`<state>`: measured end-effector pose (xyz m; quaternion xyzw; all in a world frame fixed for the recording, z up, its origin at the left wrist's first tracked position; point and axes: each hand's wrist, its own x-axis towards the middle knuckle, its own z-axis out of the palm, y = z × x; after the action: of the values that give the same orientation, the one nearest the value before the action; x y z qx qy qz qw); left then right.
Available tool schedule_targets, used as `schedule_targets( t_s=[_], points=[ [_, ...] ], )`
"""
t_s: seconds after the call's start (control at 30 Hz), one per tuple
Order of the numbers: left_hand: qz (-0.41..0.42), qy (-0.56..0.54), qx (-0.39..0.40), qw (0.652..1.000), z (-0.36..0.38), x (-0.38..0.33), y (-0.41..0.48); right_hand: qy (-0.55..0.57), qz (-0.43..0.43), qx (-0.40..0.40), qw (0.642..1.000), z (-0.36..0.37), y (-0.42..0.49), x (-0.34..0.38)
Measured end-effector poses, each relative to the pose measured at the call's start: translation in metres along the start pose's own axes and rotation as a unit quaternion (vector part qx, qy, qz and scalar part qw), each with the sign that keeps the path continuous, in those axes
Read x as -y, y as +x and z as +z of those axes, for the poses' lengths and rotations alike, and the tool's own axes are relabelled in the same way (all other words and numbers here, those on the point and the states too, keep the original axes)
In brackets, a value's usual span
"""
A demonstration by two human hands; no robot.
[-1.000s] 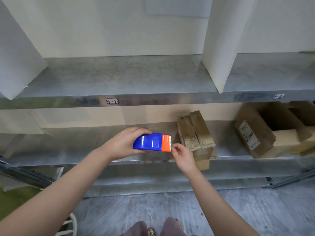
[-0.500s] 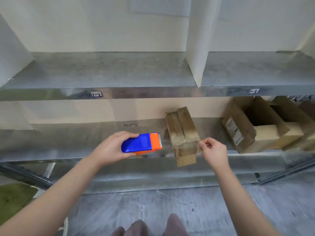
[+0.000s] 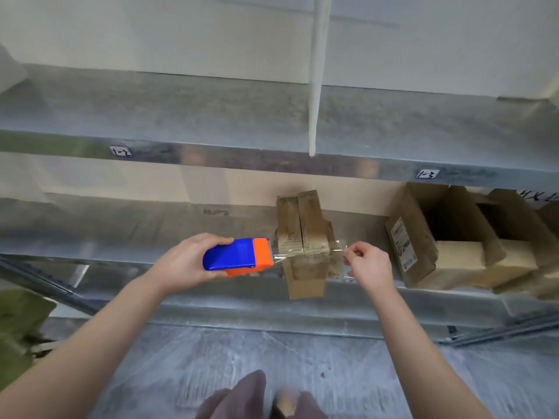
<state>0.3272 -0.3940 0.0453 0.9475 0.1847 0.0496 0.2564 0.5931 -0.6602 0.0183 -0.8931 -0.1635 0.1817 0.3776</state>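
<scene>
My left hand (image 3: 184, 261) grips a blue and orange tape dispenser (image 3: 239, 257) in front of the lower shelf. A strip of clear tape (image 3: 308, 251) runs from its toothed orange end to my right hand (image 3: 367, 264), which pinches the tape's free end. The strip is stretched across the front of a small worn cardboard box (image 3: 302, 234) that stands on the lower metal shelf (image 3: 127, 237) and overhangs its front edge. Both hands are level with the box, one on each side.
An open cardboard box (image 3: 435, 237) lies on its side at the right of the lower shelf, with more cartons behind it. The upper metal shelf (image 3: 181, 116) has a white divider (image 3: 314, 86). My knees (image 3: 251, 397) show above the grey floor.
My right hand has moved right, away from the dispenser, drawing a length of clear tape out across the box front. The left hand kept hold of the dispenser. The view shifted right.
</scene>
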Motion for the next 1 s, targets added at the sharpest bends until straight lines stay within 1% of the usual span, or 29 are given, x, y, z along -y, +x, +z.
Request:
schedule_targets(
  t_s=[0.17, 0.27, 0.53, 0.57, 0.63, 0.67, 0.73, 0.8, 0.83, 0.9, 1.0],
  points=[
    [-0.014, -0.01, 0.004, 1.0, 0.008, -0.006, 0.009, 0.023, 0.041, 0.035, 0.998, 0.007, 0.014, -0.01],
    [-0.01, -0.009, 0.009, 1.0, 0.016, -0.012, 0.016, 0.077, 0.083, 0.052, 0.992, 0.014, 0.013, -0.011],
    [-0.012, 0.034, 0.033, 0.999, 0.01, -0.02, 0.032, 0.205, 0.144, 0.068, 0.966, 0.031, 0.005, -0.011],
    [-0.012, 0.042, 0.033, 0.998, 0.007, -0.02, 0.033, 0.191, 0.134, 0.06, 0.971, 0.03, 0.003, -0.012],
    [-0.014, 0.056, 0.037, 0.998, 0.004, -0.02, 0.034, 0.109, 0.053, 0.015, 0.992, 0.025, -0.001, -0.012],
    [-0.013, 0.059, 0.038, 0.997, 0.003, -0.021, 0.034, 0.094, 0.008, -0.003, 0.996, 0.024, -0.003, -0.014],
    [-0.007, 0.06, 0.039, 0.997, 0.004, -0.023, 0.035, 0.103, -0.056, 0.016, 0.993, 0.024, -0.011, -0.009],
    [0.0, 0.056, 0.041, 0.998, 0.006, -0.025, 0.037, 0.079, -0.088, 0.041, 0.992, 0.029, -0.015, -0.001],
    [0.001, 0.055, 0.043, 0.998, 0.006, -0.026, 0.038, 0.052, -0.097, 0.039, 0.993, 0.032, -0.016, 0.003],
    [-0.003, 0.057, 0.042, 0.997, 0.006, -0.025, 0.039, 0.041, -0.09, 0.025, 0.995, 0.037, -0.017, 0.01],
    [-0.004, 0.057, 0.038, 0.998, 0.005, -0.023, 0.04, 0.091, -0.053, 0.021, 0.994, 0.042, -0.013, 0.015]
  ],
)
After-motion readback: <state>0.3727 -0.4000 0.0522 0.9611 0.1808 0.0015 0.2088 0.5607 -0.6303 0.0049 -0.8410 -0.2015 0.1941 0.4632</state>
